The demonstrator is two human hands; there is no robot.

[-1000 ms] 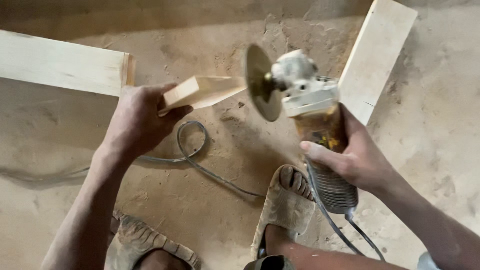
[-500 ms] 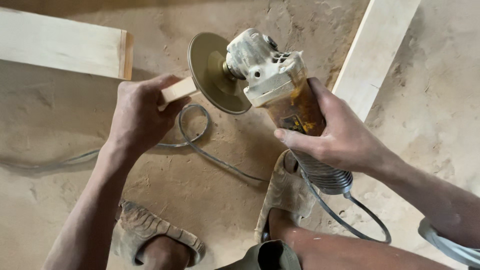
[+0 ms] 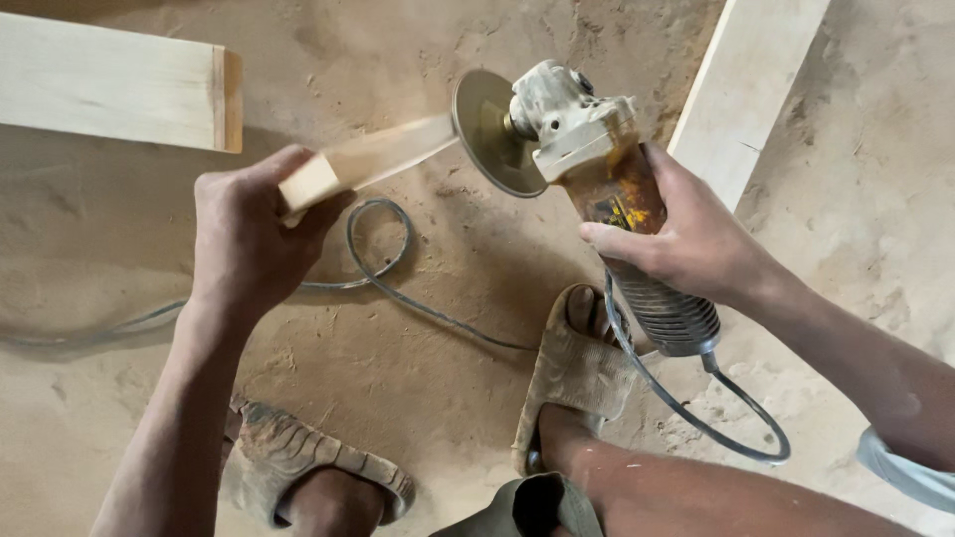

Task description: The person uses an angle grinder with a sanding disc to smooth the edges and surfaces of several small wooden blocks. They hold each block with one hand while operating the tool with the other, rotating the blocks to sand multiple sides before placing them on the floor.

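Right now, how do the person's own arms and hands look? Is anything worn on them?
Both hands are bare: no gloves, rings or watch show on the left hand or the right hand. The left forearm is uncovered as far as the frame shows. The right forearm is bare too, with a pale grey-blue sleeve edge near the elbow.

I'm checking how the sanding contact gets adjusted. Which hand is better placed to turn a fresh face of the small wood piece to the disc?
Left. The left hand grips the wood piece by its end, its tip at the disc. The right hand is wrapped around the grinder.
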